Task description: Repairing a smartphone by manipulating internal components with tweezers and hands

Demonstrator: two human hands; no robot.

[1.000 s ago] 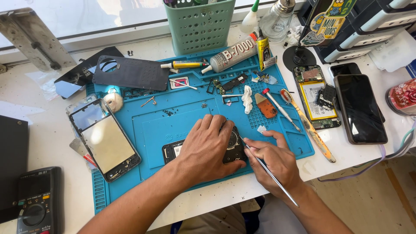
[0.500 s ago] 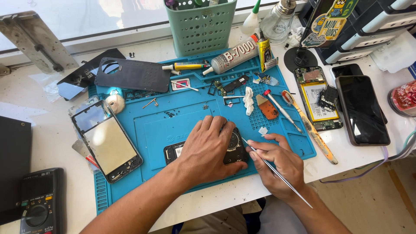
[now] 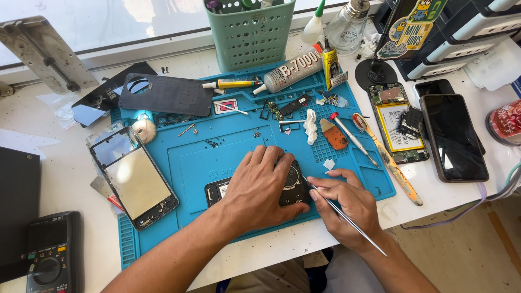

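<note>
White and sunlit, the counter [image 3: 65, 135] carries a blue rubbery work mat [image 3: 217, 157] with moulded trays along its far edge. Near the mat's front edge lies a dark phone body [image 3: 296, 187], mostly covered by the left hand [image 3: 260, 190], whose fingers spread flat and press on it. The right hand [image 3: 347, 203] pinches thin metal tweezers [image 3: 347, 220], tip touching the phone's right end. Behind the hands lie a wad of white tissue [image 3: 310, 125], an orange pick [image 3: 334, 135], a small screwdriver [image 3: 353, 138] and a toothbrush [image 3: 385, 157]. A glue tube [image 3: 293, 73] and perforated green basket [image 3: 249, 32] stand at the far edge. At the mat's left corner rests a phone frame [image 3: 135, 176]; a glossy black phone [image 3: 453, 138] and an opened phone [image 3: 396, 122] lie off its right edge. A multimeter [image 3: 51, 252] sits at the counter's front left corner.
</note>
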